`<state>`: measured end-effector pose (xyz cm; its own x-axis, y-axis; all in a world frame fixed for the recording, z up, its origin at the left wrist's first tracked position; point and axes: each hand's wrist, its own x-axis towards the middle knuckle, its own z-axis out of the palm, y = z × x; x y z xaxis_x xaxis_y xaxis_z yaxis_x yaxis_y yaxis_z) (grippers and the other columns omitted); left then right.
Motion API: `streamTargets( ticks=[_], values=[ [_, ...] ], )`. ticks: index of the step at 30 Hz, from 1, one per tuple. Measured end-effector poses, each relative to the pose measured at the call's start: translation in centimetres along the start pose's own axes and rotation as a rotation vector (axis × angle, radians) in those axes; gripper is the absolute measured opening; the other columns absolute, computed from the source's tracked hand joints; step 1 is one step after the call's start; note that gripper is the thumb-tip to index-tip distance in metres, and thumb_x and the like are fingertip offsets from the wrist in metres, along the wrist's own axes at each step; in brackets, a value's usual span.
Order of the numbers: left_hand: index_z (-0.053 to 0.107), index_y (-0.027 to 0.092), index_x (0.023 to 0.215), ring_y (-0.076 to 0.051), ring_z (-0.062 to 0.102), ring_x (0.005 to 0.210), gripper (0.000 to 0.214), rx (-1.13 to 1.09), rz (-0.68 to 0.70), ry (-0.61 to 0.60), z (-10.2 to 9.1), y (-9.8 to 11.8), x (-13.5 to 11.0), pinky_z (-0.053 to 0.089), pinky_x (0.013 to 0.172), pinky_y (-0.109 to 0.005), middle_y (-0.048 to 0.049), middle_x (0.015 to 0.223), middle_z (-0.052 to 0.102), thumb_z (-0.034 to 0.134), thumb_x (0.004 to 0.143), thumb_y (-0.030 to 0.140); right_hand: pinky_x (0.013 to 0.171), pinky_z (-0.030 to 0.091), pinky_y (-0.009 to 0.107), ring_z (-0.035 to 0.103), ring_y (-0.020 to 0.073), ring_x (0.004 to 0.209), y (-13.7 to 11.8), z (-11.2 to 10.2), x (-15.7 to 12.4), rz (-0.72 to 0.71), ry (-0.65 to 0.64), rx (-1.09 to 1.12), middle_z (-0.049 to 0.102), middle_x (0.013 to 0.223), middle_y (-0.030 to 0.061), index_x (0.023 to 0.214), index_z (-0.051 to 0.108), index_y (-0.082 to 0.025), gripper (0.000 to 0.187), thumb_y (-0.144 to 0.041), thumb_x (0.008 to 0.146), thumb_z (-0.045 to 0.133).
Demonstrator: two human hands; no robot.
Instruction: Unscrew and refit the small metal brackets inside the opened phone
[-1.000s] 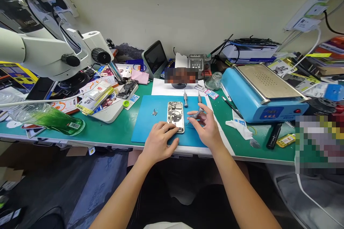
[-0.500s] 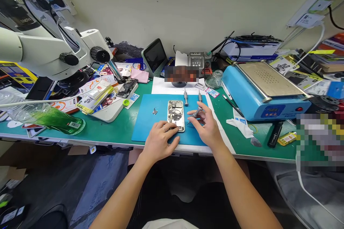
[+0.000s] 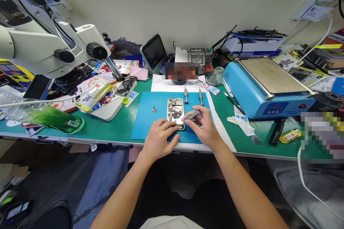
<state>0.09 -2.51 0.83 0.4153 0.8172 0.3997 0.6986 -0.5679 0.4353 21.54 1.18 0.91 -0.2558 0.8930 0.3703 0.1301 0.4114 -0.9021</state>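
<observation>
An opened phone [image 3: 175,109] with bare internals lies on a blue work mat [image 3: 146,121]. My left hand [image 3: 159,139] rests on the mat, its fingers pressed on the phone's near end. My right hand [image 3: 204,128] pinches a grey screwdriver [image 3: 191,116], whose tip points left at the phone's lower right edge. Two more screwdrivers [image 3: 185,95] [image 3: 200,96] lie at the mat's far edge. A small loose part [image 3: 154,109] sits on the mat left of the phone.
A white microscope [image 3: 40,46] overhangs the left side, with a green plastic bottle [image 3: 48,116] lying under it. A blue heating plate [image 3: 264,86] stands at the right. A second opened phone [image 3: 125,86], packaging, a glass jar [image 3: 215,76] and a black pen [image 3: 274,136] crowd the green bench.
My right hand has moved left with the screwdriver, bringing its tip from beside the phone onto its lower right edge. My left hand stays on the phone's near end.
</observation>
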Motion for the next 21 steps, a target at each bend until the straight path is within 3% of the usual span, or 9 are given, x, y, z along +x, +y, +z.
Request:
streamTargets(
  ticks=[21],
  values=[
    [0.071, 0.023, 0.124, -0.029, 0.064, 0.114, 0.025, -0.037, 0.003, -0.003, -0.04, -0.05, -0.03, 0.056, 0.099, -0.05, -0.007, 0.124, 0.076, 0.061, 0.102, 0.029, 0.08, 0.065, 0.035, 0.075, 0.0189, 0.094, 0.16, 0.09, -0.08, 0.019, 0.101, -0.011, 0.073, 0.103, 0.002, 0.132, 0.041, -0.032, 0.041, -0.033, 0.101, 0.067]
  ],
)
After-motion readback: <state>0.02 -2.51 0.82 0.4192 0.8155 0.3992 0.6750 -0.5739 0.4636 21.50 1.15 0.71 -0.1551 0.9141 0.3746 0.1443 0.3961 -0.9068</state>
